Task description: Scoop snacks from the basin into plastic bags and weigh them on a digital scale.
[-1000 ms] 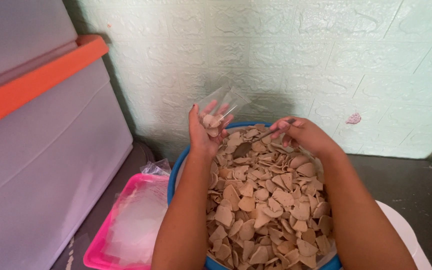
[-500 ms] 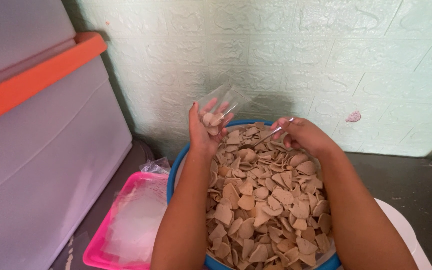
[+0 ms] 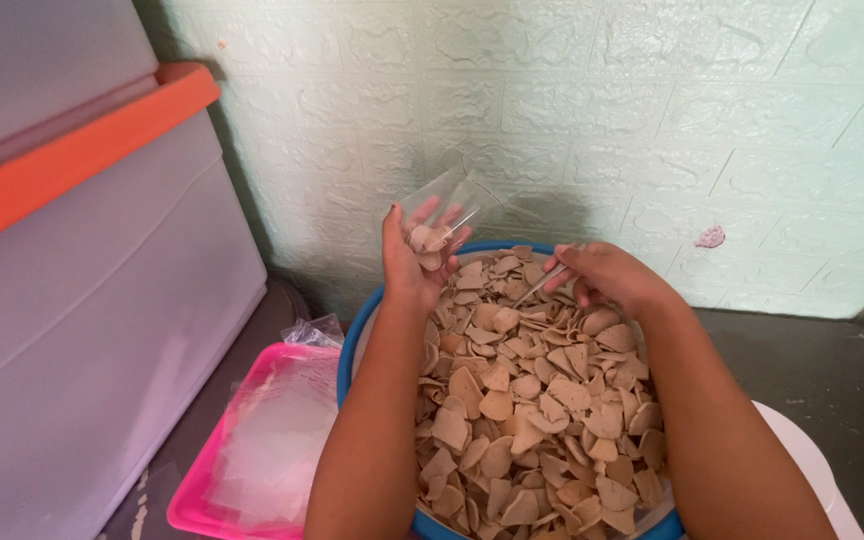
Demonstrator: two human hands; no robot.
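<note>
A blue basin point(image 3: 364, 322) in front of me is heaped with several tan, flat chips point(image 3: 522, 410). My left hand point(image 3: 410, 262) is raised over its far left rim and grips a small clear plastic bag point(image 3: 449, 206) with a few chips inside. My right hand point(image 3: 607, 278) rests on the chips at the far side and pinches a thin metal utensil point(image 3: 544, 283), whose tip points toward the bag. Both forearms reach over the basin.
A pink tray point(image 3: 214, 470) holding clear plastic bags point(image 3: 277, 445) lies left of the basin. A large grey bin with an orange lid rim point(image 3: 82, 150) stands at the left. A pale green textured wall point(image 3: 602, 120) is close behind. A white round object point(image 3: 812, 470) sits at the lower right.
My right hand has shifted slightly with the thin utensil near the bag. My left hand keeps the bag raised in about the same place.
</note>
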